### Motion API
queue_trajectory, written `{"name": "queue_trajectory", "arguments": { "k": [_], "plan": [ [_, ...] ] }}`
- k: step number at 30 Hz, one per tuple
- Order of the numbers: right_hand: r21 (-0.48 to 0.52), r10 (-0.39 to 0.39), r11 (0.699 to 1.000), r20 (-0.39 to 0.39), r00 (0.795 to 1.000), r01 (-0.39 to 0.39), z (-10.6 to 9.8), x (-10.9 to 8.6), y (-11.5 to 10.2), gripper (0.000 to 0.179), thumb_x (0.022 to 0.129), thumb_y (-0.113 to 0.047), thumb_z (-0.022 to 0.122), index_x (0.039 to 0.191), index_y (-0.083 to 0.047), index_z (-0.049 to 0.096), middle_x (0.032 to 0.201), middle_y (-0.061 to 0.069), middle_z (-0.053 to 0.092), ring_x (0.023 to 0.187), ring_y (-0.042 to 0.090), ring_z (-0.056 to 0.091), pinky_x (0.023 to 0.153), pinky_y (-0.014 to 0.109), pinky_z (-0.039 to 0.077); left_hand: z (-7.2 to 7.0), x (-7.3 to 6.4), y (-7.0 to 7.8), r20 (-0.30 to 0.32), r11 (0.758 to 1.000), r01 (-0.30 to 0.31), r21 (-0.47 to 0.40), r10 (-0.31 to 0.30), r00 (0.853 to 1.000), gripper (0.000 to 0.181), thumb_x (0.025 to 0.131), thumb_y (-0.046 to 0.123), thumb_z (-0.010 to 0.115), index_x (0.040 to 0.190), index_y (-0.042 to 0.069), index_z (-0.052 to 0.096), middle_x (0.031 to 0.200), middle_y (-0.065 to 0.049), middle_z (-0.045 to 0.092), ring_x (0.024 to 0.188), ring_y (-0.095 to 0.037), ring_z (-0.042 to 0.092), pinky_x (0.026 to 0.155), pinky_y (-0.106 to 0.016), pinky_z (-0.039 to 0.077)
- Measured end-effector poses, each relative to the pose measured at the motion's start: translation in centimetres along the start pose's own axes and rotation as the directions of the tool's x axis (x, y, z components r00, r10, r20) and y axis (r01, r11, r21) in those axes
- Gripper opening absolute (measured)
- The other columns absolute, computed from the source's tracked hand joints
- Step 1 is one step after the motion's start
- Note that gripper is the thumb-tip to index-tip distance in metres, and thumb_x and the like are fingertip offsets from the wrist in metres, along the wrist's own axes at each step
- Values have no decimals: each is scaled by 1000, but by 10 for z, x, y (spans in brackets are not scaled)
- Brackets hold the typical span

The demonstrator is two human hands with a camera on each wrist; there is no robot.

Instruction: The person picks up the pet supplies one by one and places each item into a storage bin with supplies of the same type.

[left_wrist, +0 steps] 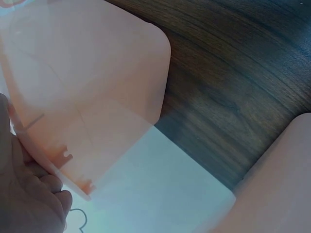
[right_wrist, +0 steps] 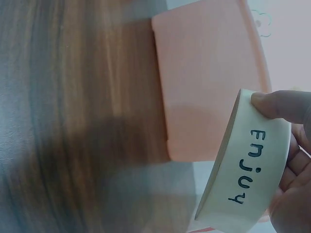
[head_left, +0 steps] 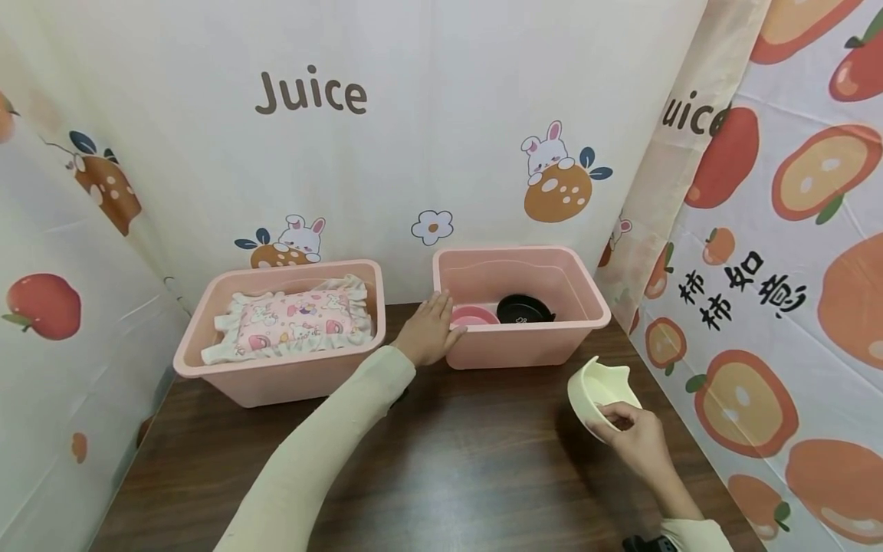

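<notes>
My right hand (head_left: 636, 442) pinches the rim of a pale yellow bowl (head_left: 590, 389) between thumb and fingers. The bowl has an ear-shaped rim and tilts over the table's right side. Black lettering reading "Enjoy" runs along the bowl's wall (right_wrist: 249, 167) in the right wrist view. With fingers extended, my left hand (head_left: 427, 331) rests at the left rim of the right-hand pink bin (head_left: 510, 349). Inside that bin lie a pink round dish (head_left: 473, 314) and a black round dish (head_left: 524, 309), both partly hidden by the front wall.
Another pink bin (head_left: 286, 383) stands on the left, holding a frilled, pink printed pillow (head_left: 297, 318). Both bins sit at the back of the dark wooden table (head_left: 448, 460). Printed cloth (head_left: 428, 115) hangs behind and along both sides.
</notes>
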State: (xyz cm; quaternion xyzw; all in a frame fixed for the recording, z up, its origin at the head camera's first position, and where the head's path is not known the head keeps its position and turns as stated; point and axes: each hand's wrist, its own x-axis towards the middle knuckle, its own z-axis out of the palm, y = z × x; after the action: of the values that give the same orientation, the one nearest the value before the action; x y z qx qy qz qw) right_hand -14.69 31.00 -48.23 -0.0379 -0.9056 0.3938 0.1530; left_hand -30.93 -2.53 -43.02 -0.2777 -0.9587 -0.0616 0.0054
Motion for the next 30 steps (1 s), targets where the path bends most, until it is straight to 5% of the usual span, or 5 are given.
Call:
{"name": "queue_trajectory", "arguments": {
  "k": [18, 30],
  "plan": [
    [39, -134, 990, -42, 990, 135, -27, 7, -45, 14, 70, -2, 83, 80, -4, 73, 64, -6, 65, 61, -2, 56, 60, 9, 46, 1, 1, -1, -2, 1000, 5, 22, -5, 1000, 71, 103, 48, 28, 150, -4, 19, 159, -18, 13, 146, -31, 14, 118, -41, 17],
    [21, -262, 964, -57, 963, 264, -39, 32, -72, 16, 69, 1, 83, 80, -5, 72, 67, -1, 66, 62, -2, 55, 61, 7, 47, 2, 2, 0, 7, 1000, 14, 28, -15, 1000, 70, 103, 48, 27, 151, -3, 19, 159, -17, 12, 147, -31, 12, 118, -40, 15]
  ]
}}
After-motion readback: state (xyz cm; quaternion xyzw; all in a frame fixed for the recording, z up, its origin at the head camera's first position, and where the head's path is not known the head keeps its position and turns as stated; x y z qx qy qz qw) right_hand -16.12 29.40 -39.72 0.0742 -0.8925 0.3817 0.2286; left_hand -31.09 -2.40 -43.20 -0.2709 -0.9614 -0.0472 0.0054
